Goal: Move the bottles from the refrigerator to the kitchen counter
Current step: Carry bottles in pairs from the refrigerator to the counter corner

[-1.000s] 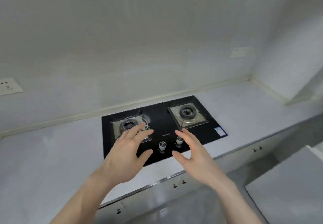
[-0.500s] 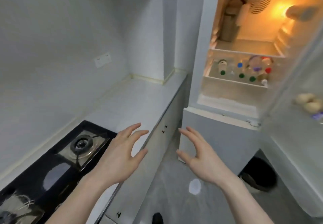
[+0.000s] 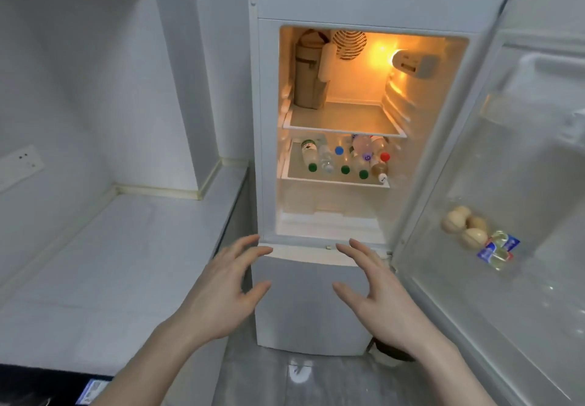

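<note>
The white refrigerator [image 3: 364,3] stands straight ahead with its upper door [image 3: 512,158] swung open to the right and the inside lit. Several bottles [image 3: 345,160] lie on the lower shelf [image 3: 332,181], caps toward me in green, blue, red and purple. My left hand [image 3: 228,291] and my right hand [image 3: 376,294] float in front of the closed lower compartment, below the shelf, fingers spread, holding nothing. The grey kitchen counter [image 3: 120,263] runs along the left, beside the refrigerator.
A tall beige container [image 3: 308,79] stands on the upper shelf. The open door holds eggs [image 3: 465,226] and small packets [image 3: 498,249] in its rack. A black hob corner [image 3: 47,386] shows at bottom left. A wall socket [image 3: 23,161] sits above the counter.
My view has swung right from the hob to face the open refrigerator. Both hands stay raised and empty, now closer to the refrigerator's front.
</note>
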The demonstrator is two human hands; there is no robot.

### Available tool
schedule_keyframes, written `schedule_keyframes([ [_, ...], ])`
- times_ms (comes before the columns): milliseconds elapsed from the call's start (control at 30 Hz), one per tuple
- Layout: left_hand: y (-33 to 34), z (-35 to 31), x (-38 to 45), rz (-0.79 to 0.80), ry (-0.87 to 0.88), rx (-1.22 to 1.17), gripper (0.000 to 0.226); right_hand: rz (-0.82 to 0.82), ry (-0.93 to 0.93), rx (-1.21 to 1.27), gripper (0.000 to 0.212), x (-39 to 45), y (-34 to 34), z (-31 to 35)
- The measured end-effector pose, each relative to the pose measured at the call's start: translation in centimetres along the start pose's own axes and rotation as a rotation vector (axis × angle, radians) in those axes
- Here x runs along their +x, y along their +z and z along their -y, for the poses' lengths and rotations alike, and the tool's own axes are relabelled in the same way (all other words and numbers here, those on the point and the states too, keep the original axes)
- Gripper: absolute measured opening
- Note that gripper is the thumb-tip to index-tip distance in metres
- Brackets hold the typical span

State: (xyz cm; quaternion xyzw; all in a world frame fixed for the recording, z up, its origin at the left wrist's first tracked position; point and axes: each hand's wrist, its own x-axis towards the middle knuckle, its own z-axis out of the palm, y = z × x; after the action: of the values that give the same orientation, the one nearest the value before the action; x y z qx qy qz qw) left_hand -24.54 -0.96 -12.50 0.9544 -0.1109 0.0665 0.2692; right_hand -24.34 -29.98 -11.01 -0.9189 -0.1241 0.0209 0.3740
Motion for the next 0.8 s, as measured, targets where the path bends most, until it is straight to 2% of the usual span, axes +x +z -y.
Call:
schedule_keyframes([
  [367,1.4,1.8,14.9,0.107,0.087,0.019,0.054,-0.104,0.073,0.005,0.059,10.8,-2.1,-3.1],
  [800,4.8,3.5,31.4,0.224,0.033,0.037,0.051,-0.112,0.06,0.077,0.059,28.1,-3.8,-8.0],
])
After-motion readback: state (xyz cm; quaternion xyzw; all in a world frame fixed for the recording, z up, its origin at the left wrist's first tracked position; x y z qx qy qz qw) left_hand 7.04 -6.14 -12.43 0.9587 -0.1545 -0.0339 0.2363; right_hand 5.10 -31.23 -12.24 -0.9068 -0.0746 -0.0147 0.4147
